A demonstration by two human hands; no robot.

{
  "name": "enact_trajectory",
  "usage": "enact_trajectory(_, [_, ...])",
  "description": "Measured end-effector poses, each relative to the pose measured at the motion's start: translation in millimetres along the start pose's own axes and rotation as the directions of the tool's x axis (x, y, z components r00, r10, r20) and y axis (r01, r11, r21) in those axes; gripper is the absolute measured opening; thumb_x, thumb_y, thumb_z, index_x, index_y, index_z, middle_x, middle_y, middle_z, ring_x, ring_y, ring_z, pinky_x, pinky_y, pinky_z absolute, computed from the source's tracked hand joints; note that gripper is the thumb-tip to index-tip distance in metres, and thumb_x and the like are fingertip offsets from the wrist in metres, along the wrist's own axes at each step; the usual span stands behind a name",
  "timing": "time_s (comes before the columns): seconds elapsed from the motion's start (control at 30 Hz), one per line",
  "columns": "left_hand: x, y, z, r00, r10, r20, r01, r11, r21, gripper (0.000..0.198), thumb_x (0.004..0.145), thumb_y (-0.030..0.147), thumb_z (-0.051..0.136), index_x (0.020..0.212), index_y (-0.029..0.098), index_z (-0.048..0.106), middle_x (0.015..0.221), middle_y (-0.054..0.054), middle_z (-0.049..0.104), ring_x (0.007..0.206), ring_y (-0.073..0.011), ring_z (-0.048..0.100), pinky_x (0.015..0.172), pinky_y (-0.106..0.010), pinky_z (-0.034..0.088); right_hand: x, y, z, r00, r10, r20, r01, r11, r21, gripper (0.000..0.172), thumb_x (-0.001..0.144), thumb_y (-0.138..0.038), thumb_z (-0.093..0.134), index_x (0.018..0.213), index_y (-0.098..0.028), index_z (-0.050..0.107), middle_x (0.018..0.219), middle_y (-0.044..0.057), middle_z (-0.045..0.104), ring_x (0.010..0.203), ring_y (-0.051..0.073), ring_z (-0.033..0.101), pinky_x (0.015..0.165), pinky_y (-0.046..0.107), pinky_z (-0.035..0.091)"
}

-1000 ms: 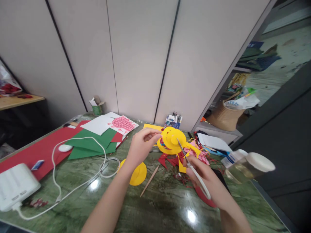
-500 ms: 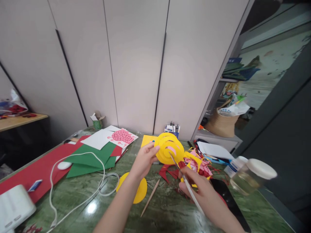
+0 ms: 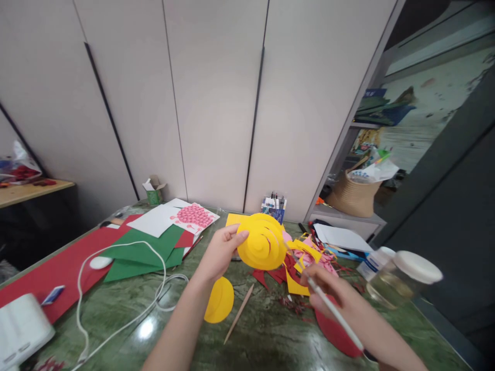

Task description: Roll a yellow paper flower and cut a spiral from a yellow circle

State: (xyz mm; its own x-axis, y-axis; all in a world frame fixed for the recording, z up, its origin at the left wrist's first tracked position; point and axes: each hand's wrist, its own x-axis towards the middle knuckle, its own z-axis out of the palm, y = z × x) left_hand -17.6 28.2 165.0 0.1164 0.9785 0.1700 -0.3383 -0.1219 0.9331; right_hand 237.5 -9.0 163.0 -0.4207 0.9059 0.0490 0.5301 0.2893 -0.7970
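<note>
A round yellow paper with a spiral cut into it (image 3: 260, 242) is raised above the table. My left hand (image 3: 221, 250) pinches it at its left edge between thumb and fingers. To the right, my right hand (image 3: 323, 286) grips a slim white pen-like tool (image 3: 335, 312) with a thin grey pointed tip. That tip lies just off the spiral's right edge, where a small pink piece of paper (image 3: 286, 236) shows; whether they touch I cannot tell. Beneath the hands are a flat yellow paper disc (image 3: 220, 301), a pointed wooden stick (image 3: 238, 314) and a red paper disc (image 3: 335, 330), partly covered by my right hand.
Pink, yellow and red paper scraps (image 3: 305, 257) are heaped behind my right hand. A lidded clear jar (image 3: 398, 283) stands at the right. Green sheets (image 3: 145, 257), red paper (image 3: 69, 263) and a white cable (image 3: 79, 299) spread across the left. Cabinet doors (image 3: 216, 103) close off the back.
My right hand has drawn the tool's tip off the spiral's middle, right and down. My left hand and the spiral have shifted slightly left. More of the red disc now shows.
</note>
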Motion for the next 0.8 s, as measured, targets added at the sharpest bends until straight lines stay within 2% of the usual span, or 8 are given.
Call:
enact_trajectory(0.07, [-2.8,1.9,-0.1,0.991,-0.089,0.096,0.092,0.995,-0.029,0.028,0.075,0.033,0.065,0.094,0.012,0.067,0.081,-0.007,0.069,0.067,-0.0143,0.062,0.062,-0.023,0.048,4.7,0.9,-1.5,0.993,-0.011,-0.119,0.028,0.989,0.143,0.017,0.086,-0.040,0.049,0.088,-0.023,0.048,0.072,-0.003,0.051,0.057,0.013,0.045,0.053,0.023,0.038])
enact_trajectory(0.17, [-5.3,0.0,1.6,0.961,-0.188,0.202,0.196,0.980,-0.023,0.025,0.074,0.032,0.067,0.089,0.012,0.068,0.077,-0.005,0.068,0.063,-0.0106,0.059,0.061,-0.020,0.047,12.8,-0.3,0.7,0.955,0.009,-0.296,0.074,0.961,0.268,0.020,0.083,-0.040,0.055,0.087,-0.022,0.047,0.066,-0.004,0.049,0.055,0.012,0.047,0.053,0.023,0.039])
enact_trajectory(0.27, [-5.5,-4.8,5.2,0.931,-0.249,0.268,0.248,0.968,0.038,0.026,0.075,0.033,0.065,0.091,0.013,0.068,0.077,-0.005,0.067,0.066,-0.0109,0.059,0.063,-0.020,0.046,17.3,-2.3,4.6,0.937,-0.033,-0.347,0.171,0.911,0.376,0.027,0.077,-0.039,0.064,0.086,-0.021,0.047,0.084,0.001,0.057,0.070,0.015,0.056,0.068,0.027,0.044])
enact_trajectory(0.33, [-5.1,-6.9,8.3,0.914,-0.277,0.296,0.261,0.961,0.091,0.028,0.076,0.035,0.064,0.094,0.013,0.068,0.079,-0.006,0.067,0.069,-0.0127,0.059,0.064,-0.022,0.046,18.0,-3.2,6.2,0.942,-0.005,-0.334,0.156,0.890,0.428,0.030,0.072,-0.038,0.069,0.083,-0.020,0.048,0.080,0.000,0.057,0.066,0.014,0.054,0.063,0.026,0.044])
enact_trajectory(0.4, [-4.8,-7.0,12.2,0.919,-0.277,0.282,0.239,0.957,0.162,0.029,0.077,0.036,0.061,0.094,0.014,0.068,0.080,-0.006,0.067,0.070,-0.0139,0.059,0.064,-0.024,0.046,18.0,-3.8,6.7,0.946,0.036,-0.322,0.118,0.887,0.447,0.032,0.068,-0.037,0.073,0.079,-0.019,0.048,0.070,-0.003,0.054,0.059,0.011,0.050,0.055,0.023,0.040])
enact_trajectory(0.5, [-6.2,-3.9,19.7,0.955,-0.202,0.219,0.125,0.939,0.320,0.025,0.079,0.035,0.057,0.091,0.016,0.069,0.081,-0.004,0.068,0.073,-0.0153,0.059,0.067,-0.025,0.045,18.0,-4.0,5.9,0.942,0.059,-0.329,0.100,0.889,0.446,0.034,0.065,-0.036,0.075,0.075,-0.019,0.048,0.065,-0.004,0.053,0.055,0.010,0.046,0.050,0.021,0.037])
enact_trajectory(0.63, [-11.5,-1.5,28.7,0.994,-0.014,0.107,-0.042,0.865,0.500,0.023,0.080,0.030,0.055,0.095,0.020,0.070,0.087,-0.004,0.069,0.080,-0.0188,0.061,0.070,-0.027,0.046,18.8,-4.1,5.8,0.931,0.056,-0.362,0.114,0.895,0.431,0.031,0.067,-0.034,0.073,0.076,-0.018,0.048,0.065,-0.003,0.054,0.056,0.010,0.049,0.052,0.022,0.039])
enact_trajectory(0.8, [-15.9,-7.2,31.8,0.983,0.180,0.046,-0.169,0.764,0.623,0.034,0.081,0.025,0.053,0.113,0.028,0.063,0.110,-0.004,0.066,0.096,-0.0215,0.060,0.084,-0.033,0.046,20.3,-3.4,10.9,0.910,0.050,-0.412,0.133,0.906,0.403,0.029,0.068,-0.034,0.072,0.076,-0.018,0.049,0.063,-0.003,0.053,0.054,0.010,0.048,0.051,0.022,0.040])
